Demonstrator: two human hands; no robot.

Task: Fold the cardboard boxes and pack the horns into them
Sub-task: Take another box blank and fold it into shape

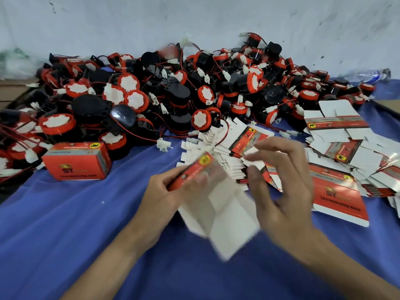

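left hand [166,187] pinches a flat box blank [216,204] above bare near-edge desk [65,224]; right hand [283,191] hovers open-fingered; horns [151,94] crowd the far edge.

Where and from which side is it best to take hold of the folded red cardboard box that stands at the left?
Probably the folded red cardboard box by its two short ends, coming from above. It lies flat on the blue cloth with its top free, while the red-and-black horns crowd its back and left.
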